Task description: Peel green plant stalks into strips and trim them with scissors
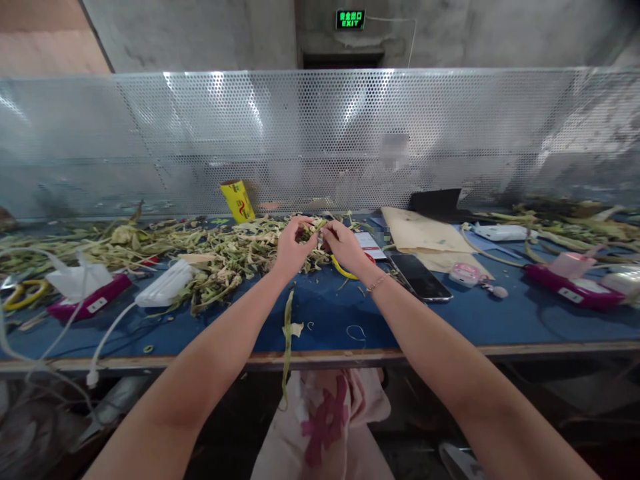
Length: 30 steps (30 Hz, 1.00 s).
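My left hand (293, 247) and my right hand (345, 245) meet above the blue table top (320, 320), near its far side. Both pinch a small piece of green plant stalk (311, 231) between their fingertips. Just behind and to the left of them lies a heap of dry green stalks and husks (220, 253). A long green stalk strip (287, 347) hangs over the table's front edge below my left wrist. A thin bracelet circles my right wrist.
A dark phone (421, 276), a brown paper envelope (420, 235) and yellow-handled scissors (345, 269) lie right of my hands. Pink tissue packs (93, 299) (575, 285), a white charger with cable (163, 288), a yellow carton (239, 200). Perforated metal screen (320, 133) behind.
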Each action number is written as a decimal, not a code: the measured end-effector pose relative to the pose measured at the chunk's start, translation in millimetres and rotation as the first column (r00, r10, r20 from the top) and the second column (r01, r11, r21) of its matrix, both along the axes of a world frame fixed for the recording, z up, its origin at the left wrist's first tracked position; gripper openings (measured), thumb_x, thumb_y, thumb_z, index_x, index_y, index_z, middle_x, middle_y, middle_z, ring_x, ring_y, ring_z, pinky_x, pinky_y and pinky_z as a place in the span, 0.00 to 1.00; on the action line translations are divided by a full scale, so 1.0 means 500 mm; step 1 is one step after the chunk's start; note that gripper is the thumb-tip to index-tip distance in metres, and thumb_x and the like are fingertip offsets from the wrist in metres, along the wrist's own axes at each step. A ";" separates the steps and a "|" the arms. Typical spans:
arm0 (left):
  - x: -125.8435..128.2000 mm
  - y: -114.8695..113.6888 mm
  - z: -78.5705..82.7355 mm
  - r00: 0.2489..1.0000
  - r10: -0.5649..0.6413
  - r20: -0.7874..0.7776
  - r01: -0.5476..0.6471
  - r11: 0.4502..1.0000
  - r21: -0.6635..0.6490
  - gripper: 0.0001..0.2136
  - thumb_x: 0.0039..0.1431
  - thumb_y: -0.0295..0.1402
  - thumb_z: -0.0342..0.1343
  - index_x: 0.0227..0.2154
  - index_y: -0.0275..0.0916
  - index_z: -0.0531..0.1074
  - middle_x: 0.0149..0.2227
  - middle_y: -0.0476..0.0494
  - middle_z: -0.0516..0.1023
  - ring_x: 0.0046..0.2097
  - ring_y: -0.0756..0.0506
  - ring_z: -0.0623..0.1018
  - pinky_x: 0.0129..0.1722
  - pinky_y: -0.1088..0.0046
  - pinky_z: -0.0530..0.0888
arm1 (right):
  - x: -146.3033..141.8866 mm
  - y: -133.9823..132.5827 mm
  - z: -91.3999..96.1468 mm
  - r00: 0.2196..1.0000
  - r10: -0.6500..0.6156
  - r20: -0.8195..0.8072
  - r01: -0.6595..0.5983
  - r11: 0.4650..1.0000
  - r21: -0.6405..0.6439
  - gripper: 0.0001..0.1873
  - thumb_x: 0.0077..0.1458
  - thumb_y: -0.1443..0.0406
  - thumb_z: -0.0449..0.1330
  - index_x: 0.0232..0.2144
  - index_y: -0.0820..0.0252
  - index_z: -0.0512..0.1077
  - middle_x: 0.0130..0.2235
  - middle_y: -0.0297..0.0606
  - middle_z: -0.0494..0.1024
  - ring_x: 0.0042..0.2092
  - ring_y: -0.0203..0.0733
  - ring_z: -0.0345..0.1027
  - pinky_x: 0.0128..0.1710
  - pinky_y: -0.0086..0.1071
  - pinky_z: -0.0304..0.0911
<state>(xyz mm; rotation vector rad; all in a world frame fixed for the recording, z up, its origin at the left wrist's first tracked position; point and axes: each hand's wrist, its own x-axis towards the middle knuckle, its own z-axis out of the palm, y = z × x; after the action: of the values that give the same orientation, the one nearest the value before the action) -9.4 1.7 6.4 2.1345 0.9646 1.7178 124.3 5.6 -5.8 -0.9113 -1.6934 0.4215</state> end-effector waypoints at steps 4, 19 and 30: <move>0.000 -0.001 0.002 1.000 0.002 -0.016 -0.002 1.000 0.009 0.09 0.45 0.28 0.53 0.33 0.39 0.66 0.31 0.48 0.70 0.32 0.52 0.69 0.35 0.75 0.68 | 0.001 -0.004 0.002 1.000 0.007 0.006 -0.007 1.000 -0.012 0.08 0.53 0.62 0.47 0.24 0.57 0.59 0.21 0.30 0.64 0.24 0.34 0.60 0.26 0.30 0.58; 0.004 0.000 0.002 0.995 -0.011 0.095 0.021 0.995 -0.103 0.12 0.42 0.29 0.56 0.34 0.38 0.66 0.26 0.51 0.67 0.27 0.53 0.67 0.30 0.76 0.66 | 0.001 -0.006 0.005 0.999 0.005 -0.043 -0.007 0.999 -0.047 0.11 0.53 0.60 0.47 0.22 0.57 0.59 0.20 0.30 0.64 0.22 0.34 0.60 0.25 0.29 0.58; 0.009 0.032 -0.025 0.933 -0.172 0.317 0.264 0.924 -0.278 0.12 0.42 0.35 0.57 0.31 0.36 0.71 0.27 0.49 0.72 0.29 0.53 0.70 0.31 0.76 0.67 | 0.010 -0.009 0.009 0.981 -0.147 0.128 0.122 0.975 0.187 0.08 0.52 0.64 0.48 0.24 0.58 0.63 0.24 0.35 0.69 0.30 0.37 0.63 0.32 0.31 0.58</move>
<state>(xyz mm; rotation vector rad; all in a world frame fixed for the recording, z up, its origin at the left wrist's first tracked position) -5.0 17.8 -6.4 1.6645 0.8169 1.5818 129.2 1.4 -1.2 -0.9341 -1.7534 0.1132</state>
